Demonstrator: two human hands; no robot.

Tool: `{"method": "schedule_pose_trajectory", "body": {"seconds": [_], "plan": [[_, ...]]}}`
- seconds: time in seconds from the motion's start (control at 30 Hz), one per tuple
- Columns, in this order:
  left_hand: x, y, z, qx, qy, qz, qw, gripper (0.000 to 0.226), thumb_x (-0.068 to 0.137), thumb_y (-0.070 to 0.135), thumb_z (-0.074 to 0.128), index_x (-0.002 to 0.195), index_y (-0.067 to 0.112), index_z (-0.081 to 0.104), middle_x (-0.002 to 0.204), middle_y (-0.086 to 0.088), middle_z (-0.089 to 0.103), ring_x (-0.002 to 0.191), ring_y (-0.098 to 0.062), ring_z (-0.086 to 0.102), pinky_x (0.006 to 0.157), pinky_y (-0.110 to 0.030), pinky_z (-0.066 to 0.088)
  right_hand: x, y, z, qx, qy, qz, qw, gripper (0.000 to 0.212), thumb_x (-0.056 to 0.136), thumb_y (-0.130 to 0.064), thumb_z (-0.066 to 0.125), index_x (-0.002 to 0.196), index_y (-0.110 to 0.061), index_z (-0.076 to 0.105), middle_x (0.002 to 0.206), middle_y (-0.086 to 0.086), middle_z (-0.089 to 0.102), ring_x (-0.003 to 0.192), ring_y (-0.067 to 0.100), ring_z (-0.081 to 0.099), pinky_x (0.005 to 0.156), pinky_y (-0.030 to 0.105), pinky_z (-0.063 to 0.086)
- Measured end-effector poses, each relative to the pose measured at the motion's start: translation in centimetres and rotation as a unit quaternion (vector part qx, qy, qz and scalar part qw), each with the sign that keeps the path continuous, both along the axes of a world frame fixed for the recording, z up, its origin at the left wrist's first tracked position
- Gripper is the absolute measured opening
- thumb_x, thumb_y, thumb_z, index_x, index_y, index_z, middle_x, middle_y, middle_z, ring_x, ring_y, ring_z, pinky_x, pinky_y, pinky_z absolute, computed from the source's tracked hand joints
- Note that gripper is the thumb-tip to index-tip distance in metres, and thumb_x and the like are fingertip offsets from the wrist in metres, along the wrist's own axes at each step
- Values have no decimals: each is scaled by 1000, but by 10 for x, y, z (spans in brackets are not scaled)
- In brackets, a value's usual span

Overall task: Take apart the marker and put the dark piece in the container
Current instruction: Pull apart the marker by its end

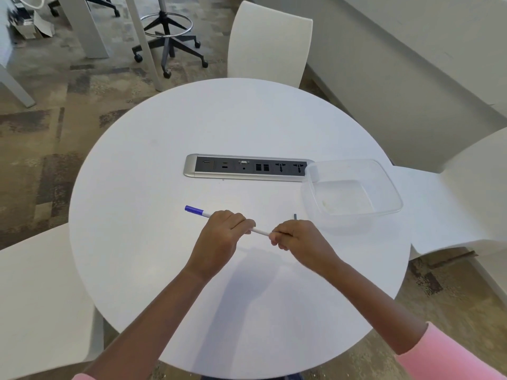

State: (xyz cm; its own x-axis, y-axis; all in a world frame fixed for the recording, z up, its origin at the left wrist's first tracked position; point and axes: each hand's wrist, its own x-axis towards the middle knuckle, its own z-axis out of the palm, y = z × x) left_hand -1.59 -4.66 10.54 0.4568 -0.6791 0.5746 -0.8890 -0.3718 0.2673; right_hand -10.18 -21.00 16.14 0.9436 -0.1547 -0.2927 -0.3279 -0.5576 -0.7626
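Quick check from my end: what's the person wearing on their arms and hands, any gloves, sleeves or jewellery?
Both hands are bare: the left hand and the right hand show no gloves, rings or watch. The forearms are uncovered. Pink sleeves sit pushed up near the elbows, the right sleeve plainly visible, the left sleeve just a sliver at the frame's bottom edge.

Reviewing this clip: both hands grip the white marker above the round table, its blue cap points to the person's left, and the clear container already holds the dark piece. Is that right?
Not quite. In the head view the clear container holds no dark piece. The rest stands: the left hand and right hand both grip the white marker above the round table, its blue cap pointing to the person's left.
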Motion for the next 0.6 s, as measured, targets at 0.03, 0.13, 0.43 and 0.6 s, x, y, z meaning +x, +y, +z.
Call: {"method": "schedule_pose_trajectory", "body": {"seconds": [0.03, 0.13, 0.43, 0.6], "plan": [[0, 0, 0, 0, 0, -4, 1000, 16, 87, 3, 45, 90, 18, 52, 67, 1, 60, 63, -18, 44, 63, -26, 35, 2, -3, 4, 64, 40, -13, 997, 29, 88, -11, 53, 60, -12, 61, 53, -4, 51, 50, 6, 47, 56, 20, 39], [-1, -1, 1, -7, 3, -10, 1000, 16, 86, 4, 46, 92, 18, 51, 69, 0, 60, 66, -16, 40, 64, -26, 35, 9, -12, 13, 211, 152, -28, 965, 33, 90, -14, 51, 59, -12, 59, 50, -4, 51, 43, 6, 47, 49, 14, 41], [1, 0, 7, 10, 24, 26, 999, 22, 85, 10, 47, 80, 8, 68, 66, -1, 62, 61, -18, 45, 63, -23, 31, -4, -1, 7, -48, -58, 8, 997, 12, 89, -20, 53, 94, -12, 61, 73, -1, 56, 69, 11, 50, 66, 24, 39], [-2, 0, 5, 4, 25, 22, 999, 18, 85, 10, 48, 83, 11, 65, 66, 0, 62, 59, -18, 45, 62, -23, 32, -12, 5, -11, -313, -210, 65, 924, 24, 84, -24, 44, 77, -9, 60, 66, 5, 57, 58, 21, 52, 51, 26, 37]]}}
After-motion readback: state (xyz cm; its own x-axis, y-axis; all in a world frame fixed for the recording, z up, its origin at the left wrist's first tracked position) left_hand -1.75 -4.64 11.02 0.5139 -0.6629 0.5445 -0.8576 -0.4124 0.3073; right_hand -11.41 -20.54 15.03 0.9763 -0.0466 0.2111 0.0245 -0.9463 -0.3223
